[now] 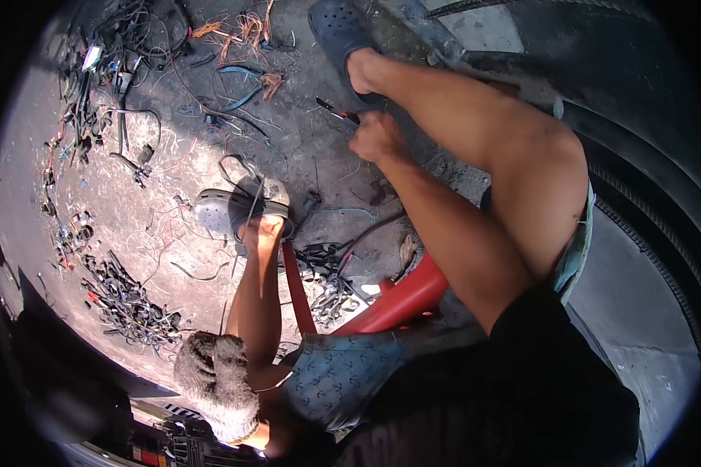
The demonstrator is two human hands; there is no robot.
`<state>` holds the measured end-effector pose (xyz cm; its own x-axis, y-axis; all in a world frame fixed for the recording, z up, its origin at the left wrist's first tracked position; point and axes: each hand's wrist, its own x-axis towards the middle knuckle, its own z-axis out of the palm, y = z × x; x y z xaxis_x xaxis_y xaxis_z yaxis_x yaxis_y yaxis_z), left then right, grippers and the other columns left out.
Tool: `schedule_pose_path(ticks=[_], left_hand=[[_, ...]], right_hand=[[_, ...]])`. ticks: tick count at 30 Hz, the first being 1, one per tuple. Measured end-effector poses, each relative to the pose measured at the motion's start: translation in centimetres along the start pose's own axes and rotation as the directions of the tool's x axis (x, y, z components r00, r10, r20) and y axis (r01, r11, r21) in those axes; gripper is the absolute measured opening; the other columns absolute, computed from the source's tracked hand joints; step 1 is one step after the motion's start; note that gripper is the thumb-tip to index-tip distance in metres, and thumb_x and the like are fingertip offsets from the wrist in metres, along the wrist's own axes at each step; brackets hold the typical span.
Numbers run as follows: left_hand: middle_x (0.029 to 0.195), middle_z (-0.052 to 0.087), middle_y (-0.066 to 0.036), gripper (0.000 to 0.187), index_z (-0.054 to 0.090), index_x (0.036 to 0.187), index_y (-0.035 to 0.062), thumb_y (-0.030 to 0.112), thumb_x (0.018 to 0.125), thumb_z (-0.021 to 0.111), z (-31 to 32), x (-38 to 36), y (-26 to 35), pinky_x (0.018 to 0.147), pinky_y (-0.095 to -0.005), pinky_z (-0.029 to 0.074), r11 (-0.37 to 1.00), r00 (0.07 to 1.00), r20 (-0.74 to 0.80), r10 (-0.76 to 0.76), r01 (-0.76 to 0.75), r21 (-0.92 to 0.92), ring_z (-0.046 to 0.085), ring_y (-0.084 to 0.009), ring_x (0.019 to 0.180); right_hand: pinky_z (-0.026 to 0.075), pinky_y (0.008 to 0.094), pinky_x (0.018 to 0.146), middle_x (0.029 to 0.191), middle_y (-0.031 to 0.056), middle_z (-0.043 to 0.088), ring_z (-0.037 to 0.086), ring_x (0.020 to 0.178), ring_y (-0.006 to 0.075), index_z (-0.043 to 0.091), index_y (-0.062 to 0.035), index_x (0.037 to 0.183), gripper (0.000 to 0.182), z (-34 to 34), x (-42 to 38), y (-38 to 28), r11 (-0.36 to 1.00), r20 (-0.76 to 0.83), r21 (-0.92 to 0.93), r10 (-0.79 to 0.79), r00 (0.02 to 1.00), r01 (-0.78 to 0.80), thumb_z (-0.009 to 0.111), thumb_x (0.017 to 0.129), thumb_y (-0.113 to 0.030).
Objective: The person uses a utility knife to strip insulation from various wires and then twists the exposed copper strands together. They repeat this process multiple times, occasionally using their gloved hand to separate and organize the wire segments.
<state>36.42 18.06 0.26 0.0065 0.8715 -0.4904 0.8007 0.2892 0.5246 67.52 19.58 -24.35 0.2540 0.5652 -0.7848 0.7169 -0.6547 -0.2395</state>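
My right hand [378, 138], bare, is closed around a cutter knife [336, 111]. Its thin dark blade points toward the upper left, above the floor. At the lower left, my left hand [216, 383] wears a grey-white knit glove and is closed like a fist. From that glove a thin wire [231, 284] runs up to my clog [220, 212], where it crosses the strap. A dark loop of cable [241, 167] lies by the clog's toe. The glove hides how the fingers hold the wire.
I sit on a red plastic stool [401, 300]. Piles of cut cable scraps [125, 303] and tangled black wires [125, 47] lie on the floor. Stripped copper strands [245, 31] are at the top. My other clog [343, 39] stands beyond the knife. Black ribbed hoses [639, 171] line the right side.
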Motion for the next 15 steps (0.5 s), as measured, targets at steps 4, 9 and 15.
schedule_pose_path(ticks=[4, 9, 15], left_hand=[[0.061, 0.045, 0.003, 0.026, 0.053, 0.072, 0.0055, 0.021, 0.092, 0.061, 1.5, 1.2, -3.5, 0.050, -0.0249, 0.030, 1.000, 0.998, 0.062, 0.012, -0.012, -0.002, 0.039, -0.0067, 0.053], [0.061, 0.045, 0.003, 0.026, 0.053, 0.071, 0.0054, 0.019, 0.092, 0.060, 3.8, 2.7, -0.1, 0.049, -0.0252, 0.029, 0.963, 0.950, 0.163, 0.268, -0.256, -0.090, 0.037, -0.0067, 0.053], [0.061, 0.045, 0.002, 0.027, 0.053, 0.071, 0.0043, 0.020, 0.091, 0.060, 2.9, 1.9, 1.1, 0.050, -0.0262, 0.029, 0.979, 0.993, 0.076, 0.089, -0.073, -0.190, 0.037, -0.0073, 0.055]], right_hand=[[0.051, 0.0464, 0.084, 0.102, 0.0188, 0.067, 0.064, 0.095, 0.0381, 0.069, -0.0102, 0.098, 0.028, 2.8, -3.1, -1.5, 0.991, -0.098, 0.120, -0.054, 0.994, 0.066, 0.059, 0.073, -0.016], [0.050, 0.0467, 0.082, 0.095, 0.0206, 0.067, 0.063, 0.093, 0.0393, 0.069, -0.0095, 0.099, 0.031, 3.8, -5.0, -5.2, 0.922, -0.077, 0.203, -0.320, 0.944, 0.329, 0.063, 0.070, -0.017], [0.050, 0.0446, 0.079, 0.089, 0.0200, 0.066, 0.063, 0.089, 0.0384, 0.068, -0.0072, 0.097, 0.030, 5.1, -6.0, -4.8, 0.886, -0.113, 0.149, -0.426, 0.898, 0.439, 0.068, 0.070, -0.020]])
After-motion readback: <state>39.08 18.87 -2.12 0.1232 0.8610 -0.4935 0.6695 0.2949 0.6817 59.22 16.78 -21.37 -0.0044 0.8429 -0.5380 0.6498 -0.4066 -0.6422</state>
